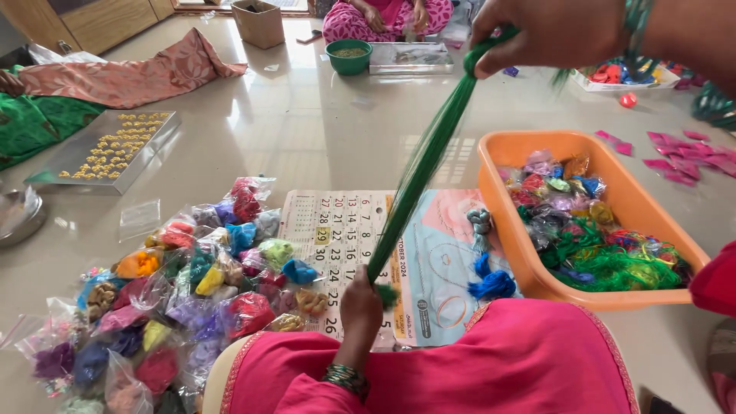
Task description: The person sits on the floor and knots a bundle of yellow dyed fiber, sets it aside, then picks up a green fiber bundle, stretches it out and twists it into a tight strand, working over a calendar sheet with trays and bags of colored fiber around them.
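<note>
I see my left hand (360,295) pinching the lower end of a green thread bundle (420,165), low over the calendar sheet (337,230) on the floor. My right hand (548,31) grips the upper end, raised high, so the strands run taut and slanted. Orange tub (613,192) of tangled threads sits right of it; bagged thread packets (192,284) are piled on the left.

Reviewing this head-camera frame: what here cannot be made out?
- Right hand: cut off by the top edge.
- Green thread bundle: lower end hidden inside the left hand.
- Green bowl: contents too small to identify.
- Seated person opposite: cut off by the top edge.
</note>
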